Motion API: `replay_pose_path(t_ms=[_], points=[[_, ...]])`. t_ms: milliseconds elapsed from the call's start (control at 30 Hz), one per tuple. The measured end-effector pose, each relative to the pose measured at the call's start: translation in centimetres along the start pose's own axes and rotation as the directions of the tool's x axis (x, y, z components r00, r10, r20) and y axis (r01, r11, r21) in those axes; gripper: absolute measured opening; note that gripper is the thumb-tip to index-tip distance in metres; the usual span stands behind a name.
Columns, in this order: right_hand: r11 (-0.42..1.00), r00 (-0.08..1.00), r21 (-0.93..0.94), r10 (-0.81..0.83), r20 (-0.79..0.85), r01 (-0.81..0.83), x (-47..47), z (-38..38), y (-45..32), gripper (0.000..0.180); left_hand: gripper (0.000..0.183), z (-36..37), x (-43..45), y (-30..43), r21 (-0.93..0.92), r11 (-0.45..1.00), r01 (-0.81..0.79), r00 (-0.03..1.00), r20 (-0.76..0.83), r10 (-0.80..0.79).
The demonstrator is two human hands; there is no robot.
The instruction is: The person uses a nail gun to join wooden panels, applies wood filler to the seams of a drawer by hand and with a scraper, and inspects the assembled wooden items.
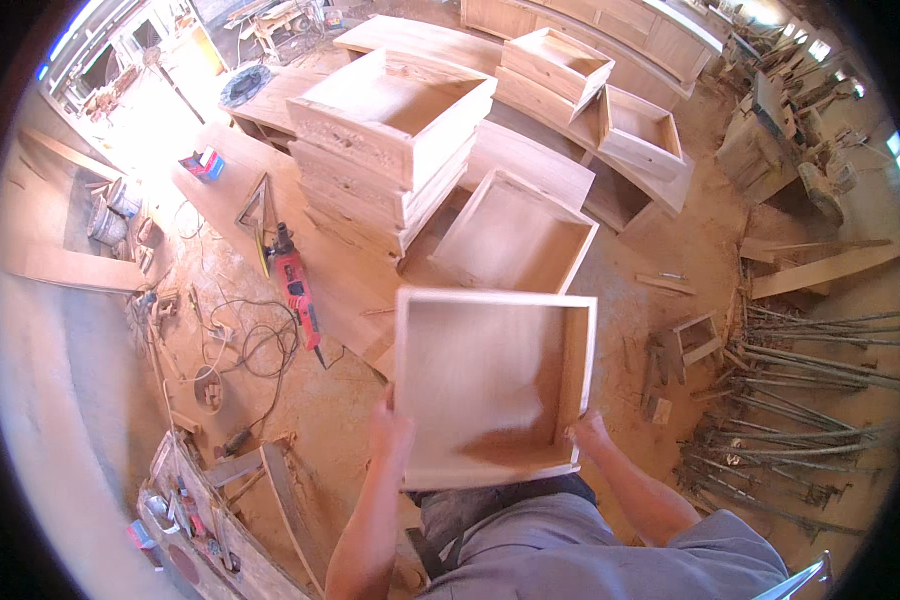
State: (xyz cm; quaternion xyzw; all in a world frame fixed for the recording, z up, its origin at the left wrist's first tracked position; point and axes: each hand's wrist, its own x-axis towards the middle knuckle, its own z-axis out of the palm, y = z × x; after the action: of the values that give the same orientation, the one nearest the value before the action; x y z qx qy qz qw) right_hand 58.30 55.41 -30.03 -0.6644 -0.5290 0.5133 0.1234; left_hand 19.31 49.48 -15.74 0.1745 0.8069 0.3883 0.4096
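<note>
Between my two hands I hold a shallow wooden drawer box (480, 367) in front of my waist, its open side facing up toward me. My left hand (391, 426) grips the left side wall, and my right hand (588, 433) grips the right side wall near the lower corner. The fingers are partly hidden behind the walls. Just beyond it, another wooden drawer box (514, 225) leans tilted on the work surface. Left of that rises a stack of several wooden drawers (356, 146). A red corded angle polisher or grinder (294, 289) lies on the wooden panel (345, 300).
A triangular square (255, 204) and a small box (202, 163) lie on the panel. Smaller drawers (555, 64) sit farther back. Cables (259, 337) trail over the dusty floor at left. Several long bar clamps (802, 405) lie at right. A plank bench (195, 517) holds tools at lower left.
</note>
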Motion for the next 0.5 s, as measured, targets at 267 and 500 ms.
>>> replay_pose_path(t_ms=[267,500], points=[[0.945,0.982,0.319,0.123,-0.146,-0.071,13.0,-7.8,-6.5,0.022,0.072,8.0,-9.1,20.5,-0.651,0.695,-0.305,0.542,0.481,0.689],[0.904,0.97,0.426,0.115,-0.213,-0.013,22.8,-5.0,-15.9,0.014,0.058,2.7,-17.5,23.0,-0.619,0.689,-0.376,0.347,0.595,0.724]])
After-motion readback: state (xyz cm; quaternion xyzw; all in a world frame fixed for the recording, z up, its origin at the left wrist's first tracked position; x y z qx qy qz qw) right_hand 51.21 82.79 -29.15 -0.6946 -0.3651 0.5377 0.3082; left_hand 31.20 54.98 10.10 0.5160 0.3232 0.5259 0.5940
